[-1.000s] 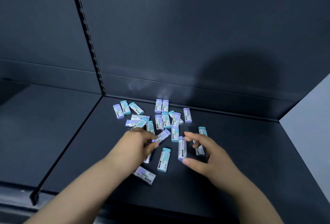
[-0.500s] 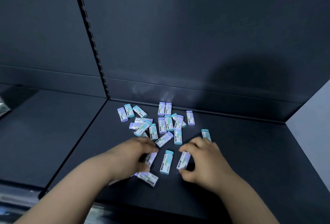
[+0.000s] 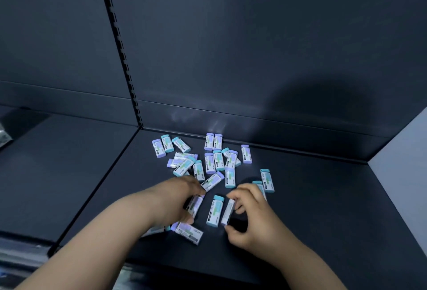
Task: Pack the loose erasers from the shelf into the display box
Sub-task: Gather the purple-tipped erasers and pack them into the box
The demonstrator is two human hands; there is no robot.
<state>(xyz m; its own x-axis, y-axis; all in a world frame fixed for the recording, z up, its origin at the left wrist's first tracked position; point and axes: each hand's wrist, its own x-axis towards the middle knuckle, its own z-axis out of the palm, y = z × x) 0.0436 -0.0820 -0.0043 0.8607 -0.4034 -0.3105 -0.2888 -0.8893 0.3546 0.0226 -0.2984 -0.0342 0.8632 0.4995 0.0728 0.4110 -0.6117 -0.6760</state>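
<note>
Down on the dark shelf (image 3: 300, 208), the loose erasers (image 3: 209, 162) lie scattered toward the back wall; no display box in view, so packing looks barely begun, with nearly the whole pile left to gather; left hand (image 3: 179, 199) curls fingers and thumb round a lilac-capped eraser (image 3: 195, 205); right hand (image 3: 251, 222) pinches a tilted eraser (image 3: 228, 211) by its ends; a teal-capped eraser (image 3: 215, 211) lies flat between them.

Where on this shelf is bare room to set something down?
Bare: the shelf stretch between the rightmost eraser and the pale side panel, and the neighbouring shelf left of the slotted upright. Crowded: the middle, erasers scattered forward from the back wall.
</note>
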